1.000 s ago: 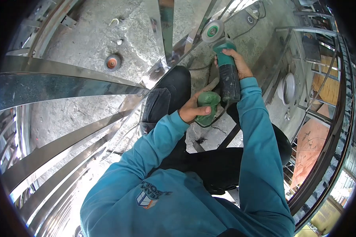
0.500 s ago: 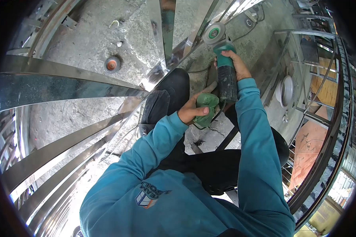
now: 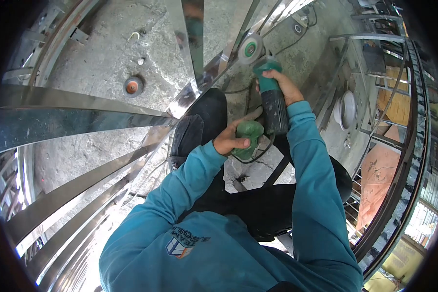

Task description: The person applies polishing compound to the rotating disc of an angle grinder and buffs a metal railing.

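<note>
My right hand [image 3: 285,86] is wrapped round the green and black body of an angle grinder [image 3: 273,104]. Its round disc [image 3: 250,49], pale with a green centre, points up and away from me, close beside the shiny metal frame [image 3: 184,100]. In my left hand [image 3: 231,139] is a green lump [image 3: 249,132], perhaps a block of polishing compound; its exact kind is unclear. The thumb presses on its near side, and the hand sits just left of the grinder's rear end. A dark cord hangs from the grinder near that lump.
Long shiny metal bars [image 3: 82,121] fan out on the left. An orange-centred wheel [image 3: 133,86] lies on the concrete floor [image 3: 107,53]. To the right are a white basin [image 3: 346,110] and dark metal framing [image 3: 394,141]. My bent leg [image 3: 204,114] is beside the frame.
The grinder has shifted slightly left and tilted, its disc now nearer the metal frame. The left hand with the green lump has moved a little left and down.
</note>
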Demonstrator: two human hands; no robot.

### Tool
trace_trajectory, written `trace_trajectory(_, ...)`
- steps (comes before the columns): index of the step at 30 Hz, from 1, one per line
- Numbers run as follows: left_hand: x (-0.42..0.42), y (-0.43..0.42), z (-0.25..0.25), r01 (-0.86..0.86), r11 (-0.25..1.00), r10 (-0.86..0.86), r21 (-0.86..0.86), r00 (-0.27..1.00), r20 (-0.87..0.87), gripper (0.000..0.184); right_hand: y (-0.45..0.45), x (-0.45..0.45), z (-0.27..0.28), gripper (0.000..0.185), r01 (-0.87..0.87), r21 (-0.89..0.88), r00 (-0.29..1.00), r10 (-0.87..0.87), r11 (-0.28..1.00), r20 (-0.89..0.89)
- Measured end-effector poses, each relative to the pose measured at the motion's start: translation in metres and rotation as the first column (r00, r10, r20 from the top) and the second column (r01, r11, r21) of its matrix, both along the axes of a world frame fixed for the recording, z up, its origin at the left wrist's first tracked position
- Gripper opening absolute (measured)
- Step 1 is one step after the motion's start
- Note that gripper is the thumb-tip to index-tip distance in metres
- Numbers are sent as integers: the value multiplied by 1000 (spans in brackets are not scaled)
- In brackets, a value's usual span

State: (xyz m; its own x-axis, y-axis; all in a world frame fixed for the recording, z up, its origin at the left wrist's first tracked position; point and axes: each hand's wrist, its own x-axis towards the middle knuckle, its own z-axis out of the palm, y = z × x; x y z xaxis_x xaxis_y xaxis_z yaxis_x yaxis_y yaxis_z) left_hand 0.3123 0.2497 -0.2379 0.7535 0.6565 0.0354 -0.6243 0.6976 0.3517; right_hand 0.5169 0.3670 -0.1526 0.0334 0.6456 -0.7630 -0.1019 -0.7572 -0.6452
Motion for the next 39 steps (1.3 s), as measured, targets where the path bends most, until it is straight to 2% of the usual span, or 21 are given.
trace_trajectory(2, 2, 1, -2, 36, 995, -37, 94, 999, 16, 109, -7, -5, 8, 46, -22, 59, 998, 18, 998, 62)
trace_trajectory(4, 3, 7, 5, 81, 990, -92, 114, 991, 94, 111, -7, 2, 16, 46, -12, 72, 998, 8, 997, 54)
trace_trajectory(6, 5, 12, 19, 59, 992, -69, 110, 994, 85, 106, -5, 10, 26, 42, 111, 17, 993, -112, 994, 46)
trace_trajectory(7, 9, 15, 22, 66, 990, -77, 122, 993, 89, 106, -4, 17, 30, 42, 119, 29, 992, -120, 993, 49)
trace_trajectory(9, 17, 21, 25, -11, 967, 15, 255, 1000, -13, 97, -1, 34, 39, 44, 231, 38, 965, -234, 972, 115)
trace_trajectory(10, 20, 23, 25, -5, 965, 8, 263, 1000, -10, 97, 1, 43, 47, 44, 238, 47, 963, -242, 970, 116)
trace_trajectory(12, 27, 26, 22, 4, 977, 6, 211, 999, -47, 87, 3, 65, 66, 46, 229, 105, 941, -248, 968, 232)
trace_trajectory(14, 31, 33, 23, -12, 975, 32, 220, 996, -86, 83, 8, 98, 76, 46, 244, 82, 945, -255, 966, 206)
trace_trajectory(16, 37, 40, 28, -29, 973, 60, 228, 990, -130, 80, 13, 121, 88, 52, 222, 142, 913, -257, 965, 317)
trace_trajectory(18, 42, 52, 34, -50, 987, 75, 154, 983, -167, 72, 15, 134, 98, 51, 280, 177, 904, -321, 944, 283)
trace_trajectory(22, 66, 77, 34, 10, 984, 51, 179, 942, -331, 59, 19, 164, 91, 53, 434, 226, 860, -475, 872, 184)
trace_trajectory(24, 83, 92, 37, 109, 927, 85, 359, 871, -484, 44, 17, 172, 77, 51, 437, 251, 868, -478, 864, 135)
trace_trajectory(25, 91, 98, 41, 127, 894, 122, 430, 854, -506, 44, 15, 177, 69, 49, 431, 279, 874, -473, 858, 108)
trace_trajectory(26, 103, 102, 42, 139, 893, 120, 428, 843, -525, 44, 14, 183, 59, 49, 439, 270, 875, -476, 857, 88)
trace_trajectory(28, 128, 109, 41, 72, 607, 475, 792, 765, -434, 52, 12, 193, 35, 44, 451, 241, 889, -456, 860, -35)
trace_trajectory(32, 163, 126, 49, 103, 567, 506, 817, 739, -444, 64, 12, 201, -16, 39, 512, 218, 855, -468, 831, -222)
trace_trajectory(34, 171, 130, 48, 307, 563, 437, 767, 677, -592, 73, 12, 192, -34, 37, 603, 157, 766, -513, 782, -387)
trace_trajectory(35, 175, 132, 39, 323, 571, 430, 755, 665, -610, 73, 15, 184, -42, 37, 607, 137, 758, -518, 783, -397)
trace_trajectory(37, 182, 142, 21, 316, 328, 598, 890, 660, -455, 74, 21, 171, -51, 38, 818, 69, 538, -717, 571, -443)
trace_trajectory(38, 184, 146, 15, 333, 336, 589, 881, 656, -473, 74, 16, 174, -62, 38, 823, 48, 526, -725, 567, -444)
trace_trajectory(39, 184, 154, 14, 328, 269, 594, 906, 684, -424, 72, 11, 178, -73, 38, 821, 25, 503, -701, 571, -505)
